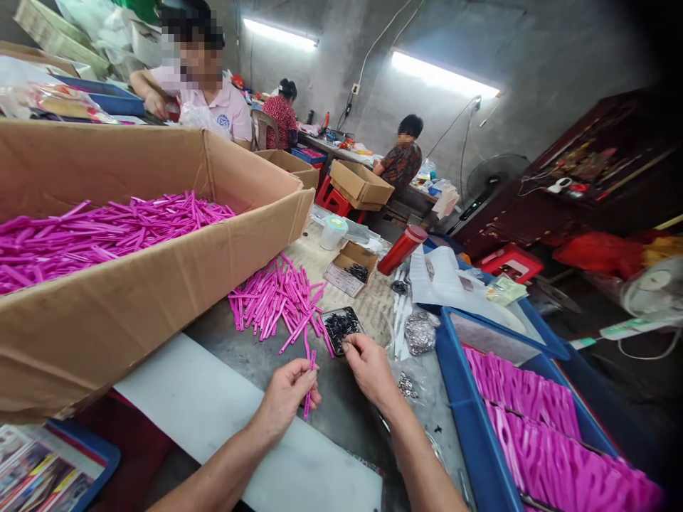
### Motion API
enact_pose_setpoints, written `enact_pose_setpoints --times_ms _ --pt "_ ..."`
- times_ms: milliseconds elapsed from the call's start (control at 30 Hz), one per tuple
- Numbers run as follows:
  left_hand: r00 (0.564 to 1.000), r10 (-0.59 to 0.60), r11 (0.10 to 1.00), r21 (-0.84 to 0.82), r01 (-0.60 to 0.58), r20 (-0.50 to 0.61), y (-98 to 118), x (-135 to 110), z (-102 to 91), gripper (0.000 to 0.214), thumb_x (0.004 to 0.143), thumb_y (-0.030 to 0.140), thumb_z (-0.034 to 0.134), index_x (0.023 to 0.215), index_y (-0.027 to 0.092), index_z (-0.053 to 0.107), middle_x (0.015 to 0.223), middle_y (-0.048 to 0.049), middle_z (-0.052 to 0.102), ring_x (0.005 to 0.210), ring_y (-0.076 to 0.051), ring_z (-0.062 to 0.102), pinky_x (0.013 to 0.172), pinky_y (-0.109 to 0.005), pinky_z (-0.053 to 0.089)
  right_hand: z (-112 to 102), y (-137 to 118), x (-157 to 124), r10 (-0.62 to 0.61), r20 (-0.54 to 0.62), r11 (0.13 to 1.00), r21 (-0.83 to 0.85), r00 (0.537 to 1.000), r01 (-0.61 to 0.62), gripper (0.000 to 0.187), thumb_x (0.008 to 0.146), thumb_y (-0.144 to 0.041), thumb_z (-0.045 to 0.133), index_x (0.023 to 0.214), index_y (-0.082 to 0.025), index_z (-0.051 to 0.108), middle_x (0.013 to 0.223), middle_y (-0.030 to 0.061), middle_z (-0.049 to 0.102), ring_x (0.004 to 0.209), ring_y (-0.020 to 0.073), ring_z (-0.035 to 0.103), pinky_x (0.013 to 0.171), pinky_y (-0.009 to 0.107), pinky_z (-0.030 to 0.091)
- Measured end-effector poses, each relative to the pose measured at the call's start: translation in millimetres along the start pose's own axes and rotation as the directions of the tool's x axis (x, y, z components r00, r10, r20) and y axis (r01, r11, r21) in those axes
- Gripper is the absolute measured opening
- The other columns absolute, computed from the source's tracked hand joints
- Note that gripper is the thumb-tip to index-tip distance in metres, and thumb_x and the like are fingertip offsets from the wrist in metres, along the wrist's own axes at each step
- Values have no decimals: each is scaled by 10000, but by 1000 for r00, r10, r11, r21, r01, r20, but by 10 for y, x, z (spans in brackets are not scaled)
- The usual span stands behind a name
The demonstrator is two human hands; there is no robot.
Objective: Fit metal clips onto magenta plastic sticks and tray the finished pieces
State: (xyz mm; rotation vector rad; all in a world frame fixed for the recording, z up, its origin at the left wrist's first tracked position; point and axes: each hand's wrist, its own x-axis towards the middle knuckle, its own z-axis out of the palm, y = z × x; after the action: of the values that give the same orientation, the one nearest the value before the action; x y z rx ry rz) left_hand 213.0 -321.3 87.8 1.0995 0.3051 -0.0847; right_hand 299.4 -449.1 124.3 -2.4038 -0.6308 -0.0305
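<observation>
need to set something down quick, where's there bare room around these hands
Bare: white board between big carton and left arm; dark tabletop between left hand and right hand. Crowded: pink pile, black pieces, bags beside blue bin.

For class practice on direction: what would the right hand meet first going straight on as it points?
The right hand would probably meet the black pieces in the dark tray first; depth is unclear, so it may be touching them.
</observation>
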Motion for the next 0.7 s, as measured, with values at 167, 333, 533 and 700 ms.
enact_pose_setpoints --times_ms 167,333,533,700 --pt "1000 23 995 -95 -22 3 -22 10 -6 252 670 374 565 702 148 458 444 91 342 357 -31 283 346 -143 194 115 -105 -212 -86 -40 992 87 996 89 151 763 -194 385 667 -176 500 636 14 513 624 148 476 567 242 354" --pt "1000 8 994 -106 -7 7 -35 12 -4 293 619 375 606 736 144 470 466 102 283 369 -21 208 340 -141 130 246 -154 -342 -156 -50 984 80 986 160 154 778 -174 365 700 -175 498 652 26 504 632 151 469 567 249 356" --pt "1000 17 999 -46 -16 12 -33 15 2 272 630 373 587 664 148 438 438 106 258 379 -27 197 336 -141 148 316 -192 -392 -185 -59 980 67 981 188 166 785 -166 351 701 -170 495 644 33 493 628 154 464 563 253 353" --pt "999 14 1000 -28 -13 35 -25 15 -1 261 647 369 562 655 155 413 437 111 235 379 -28 172 331 -137 133 315 -179 -416 -117 -60 973 190 991 127 150 785 -187 382 690 -176 497 634 10 488 613 136 462 559 234 349"
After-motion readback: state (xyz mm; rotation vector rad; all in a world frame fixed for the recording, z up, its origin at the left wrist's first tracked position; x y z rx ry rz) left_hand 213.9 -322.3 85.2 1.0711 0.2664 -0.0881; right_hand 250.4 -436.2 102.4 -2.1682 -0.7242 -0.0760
